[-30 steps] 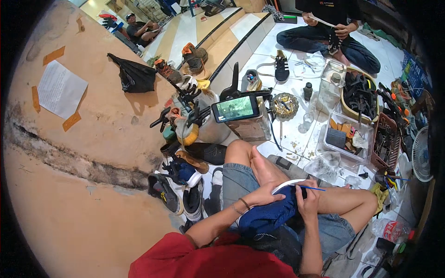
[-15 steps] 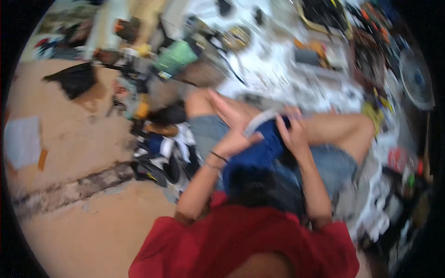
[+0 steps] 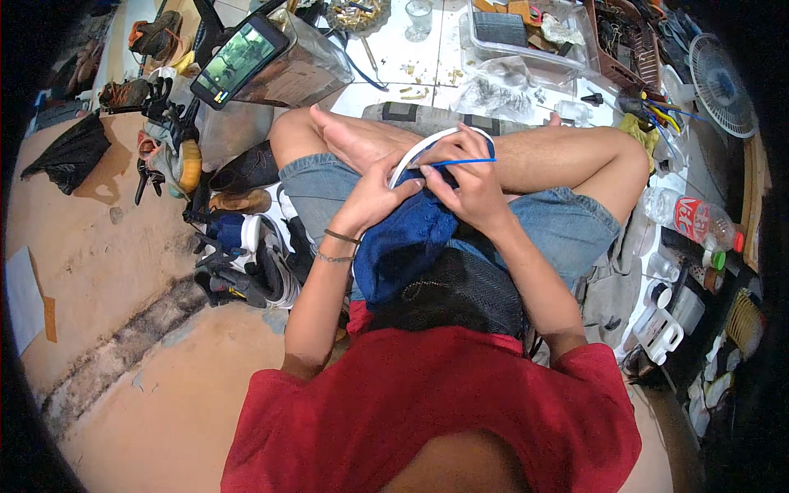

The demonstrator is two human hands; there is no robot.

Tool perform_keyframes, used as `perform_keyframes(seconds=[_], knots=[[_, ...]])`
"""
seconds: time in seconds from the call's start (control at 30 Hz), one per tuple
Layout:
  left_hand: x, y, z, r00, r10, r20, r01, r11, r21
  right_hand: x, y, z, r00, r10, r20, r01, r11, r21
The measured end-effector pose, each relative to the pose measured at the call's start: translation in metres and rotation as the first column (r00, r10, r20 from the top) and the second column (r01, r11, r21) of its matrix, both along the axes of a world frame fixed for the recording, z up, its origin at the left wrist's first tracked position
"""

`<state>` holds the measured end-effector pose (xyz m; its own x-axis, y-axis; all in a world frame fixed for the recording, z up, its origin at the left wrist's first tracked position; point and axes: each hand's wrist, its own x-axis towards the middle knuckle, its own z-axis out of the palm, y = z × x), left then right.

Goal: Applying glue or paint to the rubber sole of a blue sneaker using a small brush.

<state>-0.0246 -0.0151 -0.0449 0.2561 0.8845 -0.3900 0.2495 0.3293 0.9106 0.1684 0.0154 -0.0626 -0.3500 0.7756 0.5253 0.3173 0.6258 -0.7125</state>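
Observation:
A blue cloth shoe [image 3: 404, 251] with a white sole edge rests in my lap, its sole rim curving up between my hands. My left hand [image 3: 374, 195] is closed on the rim's left side, thumb pressed on the blue fabric. My right hand [image 3: 470, 187] is closed at the rim's right side, with a thin blue stick-like tool [image 3: 485, 160] between its fingers. The tool's tip and whatever it touches are hidden by the fingers. Black mesh fabric [image 3: 468, 287] lies beneath the shoe, against my red shirt.
A phone [image 3: 240, 62] leans against a clear box beyond my left knee. Several shoes [image 3: 251, 234] crowd my left side. Ahead stand a plastic tub [image 3: 530, 37] and crumpled clear plastic [image 3: 497, 86]. To the right are a fan [image 3: 723, 86] and a bottle [image 3: 686, 215].
The view has steadied and shifted, and surrounding things appear further left. My right hand now shows the blue tool, while both hands stay at the shoe's rim.

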Motion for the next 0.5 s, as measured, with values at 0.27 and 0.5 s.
perform_keyframes(seconds=[0.27, 0.5], knots=[[0.001, 0.002, 0.002, 1.000, 0.015, -0.014, -0.015, 1.000, 0.027, 0.000, 0.008, 0.010, 0.999, 0.038, 0.008, -0.038, 0.999, 0.000], [0.000, 0.002, 0.003, 1.000, 0.004, -0.019, -0.005, 0.996, -0.088, 0.010, 0.017, 0.003, 0.991, -0.046, -0.127, 0.033, 0.995, -0.097]])
